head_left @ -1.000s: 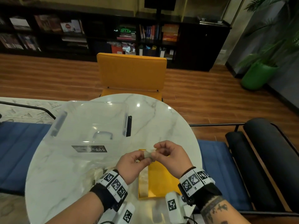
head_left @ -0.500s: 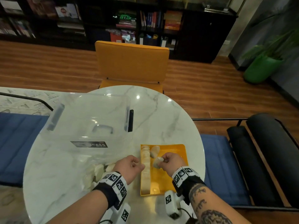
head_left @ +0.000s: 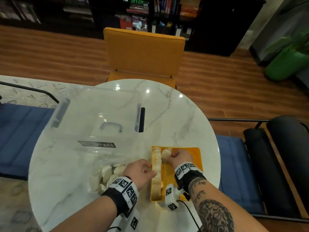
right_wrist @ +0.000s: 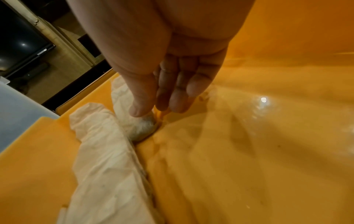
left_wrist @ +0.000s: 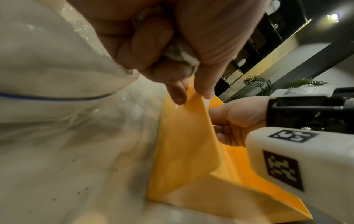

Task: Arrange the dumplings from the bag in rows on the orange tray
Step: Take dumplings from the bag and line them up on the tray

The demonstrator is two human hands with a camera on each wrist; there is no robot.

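Orange tray point(head_left: 197, 153) now has the right hand point(head_left: 179, 156) down at its far end, where half a second ago that hand was carrying a dumpling point(head_left: 166, 154) in; a second row is starting beside the full first row point(head_left: 156, 171). From the left wrist, the left hand point(left_wrist: 172, 45) pinches the tray's edge and seems to clutch another dumpling. From the right wrist, thumb and fingers point(right_wrist: 172, 97) grip the dumpling on the tray floor. Bag point(head_left: 108, 174) lies left.

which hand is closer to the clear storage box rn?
Left. The left hand sits at the orange tray's left edge, just below the clear storage box's near corner. The right hand is inside the tray, setting down a dumpling, farther right.
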